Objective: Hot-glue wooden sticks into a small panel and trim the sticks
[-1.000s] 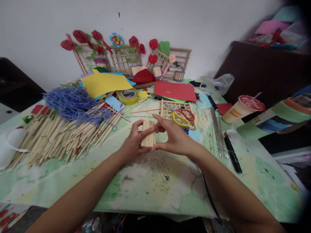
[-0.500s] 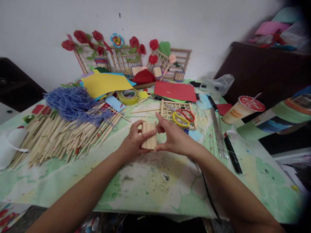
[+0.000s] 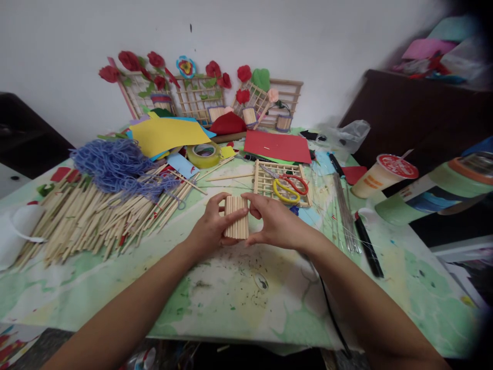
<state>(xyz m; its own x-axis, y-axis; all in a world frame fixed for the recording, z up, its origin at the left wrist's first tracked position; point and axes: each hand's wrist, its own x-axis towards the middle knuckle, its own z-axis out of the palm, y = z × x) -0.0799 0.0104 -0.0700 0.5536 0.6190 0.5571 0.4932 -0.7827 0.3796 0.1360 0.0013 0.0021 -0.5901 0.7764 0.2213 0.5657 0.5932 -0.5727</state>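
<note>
Over the near middle of the table, my left hand (image 3: 208,226) is closed round a small block of short wooden sticks (image 3: 236,226) set side by side. Its thumb lies across the front; the other fingers go behind and are partly hidden. My right hand (image 3: 271,221) grips the block's right edge, with the index finger at the top corner and the thumb at the bottom corner. Just beyond that hand lies a wooden stick lattice (image 3: 265,180), with scissors (image 3: 287,191) with red and yellow handles on it.
Loose wooden sticks (image 3: 84,221) and blue yarn (image 3: 110,164) fill the left side. Behind are yellow paper (image 3: 169,136), tape (image 3: 204,154) and red paper (image 3: 277,146). On the right stand a drink cup (image 3: 379,177) and a bottle (image 3: 427,192), near wires (image 3: 344,216) and a black marker (image 3: 367,246).
My right index finger has come down from above the block onto its top right corner. The left hand keeps its hold, and the block stays in nearly the same place.
</note>
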